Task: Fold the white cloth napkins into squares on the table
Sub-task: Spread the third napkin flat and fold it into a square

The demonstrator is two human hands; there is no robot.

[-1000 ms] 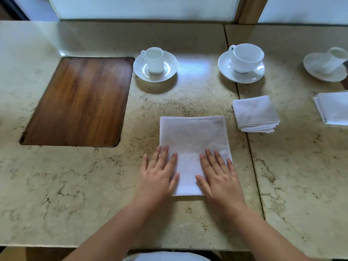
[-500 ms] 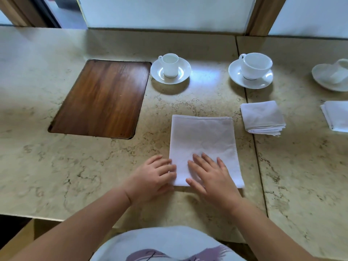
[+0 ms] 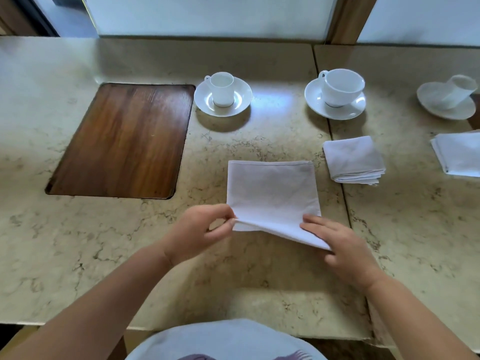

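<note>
A white cloth napkin (image 3: 272, 193) lies folded into a rectangle on the marble table (image 3: 78, 242), in front of me. My left hand (image 3: 200, 229) pinches its near left corner and holds it a little off the table. My right hand (image 3: 340, 245) grips the near right corner, with fingers on top of the cloth and the edge lifted. A folded square napkin (image 3: 353, 159) lies to the right of it. Another folded napkin (image 3: 459, 154) sits at the right edge of the view.
A dark wooden inset panel (image 3: 124, 141) lies at the left. At the back stand a small cup on a saucer (image 3: 222, 94), a larger cup on a saucer (image 3: 337, 92) and a third cup tipped on its saucer (image 3: 449, 100). A seam (image 3: 337, 162) splits the tabletop.
Both hands lay flat on the napkin's near part a second ago. They have moved apart to the near corners, taken hold of them and lifted the near edge off the table.
</note>
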